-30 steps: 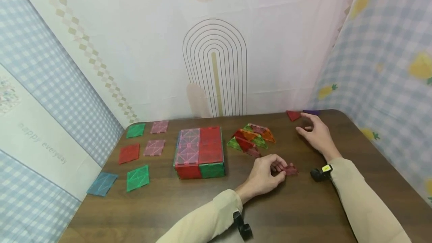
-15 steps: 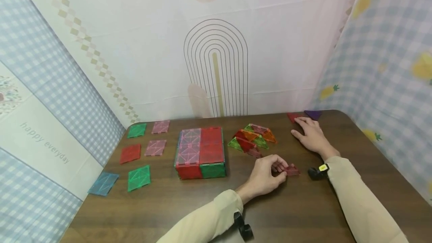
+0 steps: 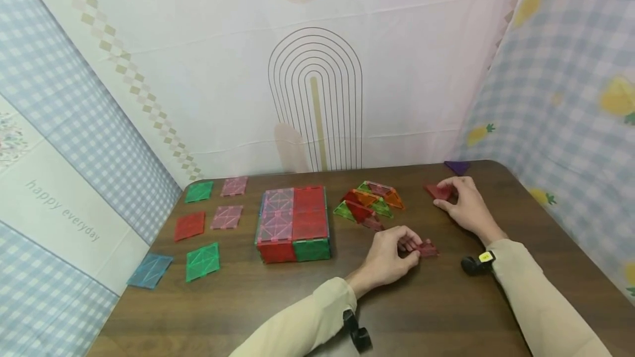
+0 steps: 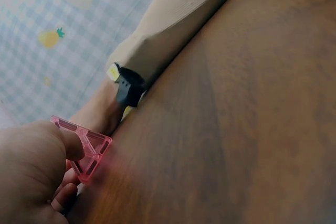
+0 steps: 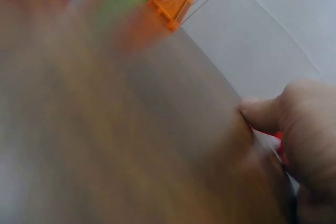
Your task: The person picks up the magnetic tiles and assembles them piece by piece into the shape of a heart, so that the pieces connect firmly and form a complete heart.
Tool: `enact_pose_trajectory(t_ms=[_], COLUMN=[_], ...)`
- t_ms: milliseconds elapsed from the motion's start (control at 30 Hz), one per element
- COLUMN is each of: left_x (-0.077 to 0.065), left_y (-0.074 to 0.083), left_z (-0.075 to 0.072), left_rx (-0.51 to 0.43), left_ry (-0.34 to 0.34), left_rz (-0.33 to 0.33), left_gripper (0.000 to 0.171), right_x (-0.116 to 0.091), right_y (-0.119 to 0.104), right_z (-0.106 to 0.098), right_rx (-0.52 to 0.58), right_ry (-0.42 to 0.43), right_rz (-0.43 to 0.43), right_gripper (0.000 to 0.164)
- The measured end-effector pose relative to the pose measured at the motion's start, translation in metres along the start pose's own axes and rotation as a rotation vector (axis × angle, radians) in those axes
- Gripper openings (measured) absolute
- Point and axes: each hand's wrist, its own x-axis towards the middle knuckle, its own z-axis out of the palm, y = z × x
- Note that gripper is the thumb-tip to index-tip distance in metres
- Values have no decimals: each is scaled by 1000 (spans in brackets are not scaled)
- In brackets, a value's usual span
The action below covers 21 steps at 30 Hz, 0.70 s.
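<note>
My left hand point(image 3: 387, 258) pinches a small translucent pink triangular magnetic tile point(image 3: 429, 248) between thumb and fingers, low over the table. In the left wrist view that pink triangle point(image 4: 93, 148) shows its frame and ribs. My right hand point(image 3: 467, 208) grips a red triangular magnetic tile point(image 3: 434, 191) near the back right. Only slivers of red show past the hand in the right wrist view. Left of my hands, several green, red, pink and orange triangular tiles point(image 3: 364, 214) are grouped on the table. A purple triangular tile point(image 3: 457, 167) lies behind my right hand.
A box-shaped block of pink, red and green square tiles point(image 3: 292, 225) stands mid-table. Several loose square tiles, among them a green one point(image 3: 203, 261) and a blue one point(image 3: 150, 270), lie at the left. Cloth hangings point(image 3: 397, 70) border the brown table point(image 3: 258, 313).
My right hand has reached the red triangle at the back edge, taken hold of it and drawn it slightly towards me. My left hand stays put with the pink triangle.
</note>
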Motion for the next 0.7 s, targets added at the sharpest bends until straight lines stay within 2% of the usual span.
enact_pose_trajectory(t_ms=[100,200,400,500,700], left_x=[0,1,0,0,0], left_y=[-1,-1,0,1,2], left_z=[1,2,1,2,0], left_rx=[3,6,-10,-16,-23], left_ry=[1,3,-1,1,8], left_rz=[0,1,-2,-2,-14], left_gripper=[18,18,17,17,18], right_x=[-9,-18,-39,-52,-77], right_y=[1,1,-5,-10,-25], right_z=[-6,-11,-17,-22,-28], right_rx=[48,76,122,146,320], right_ry=[14,18,12,5,-52], right_rz=[4,4,33,29,34], right_gripper=[56,62,58,50,29])
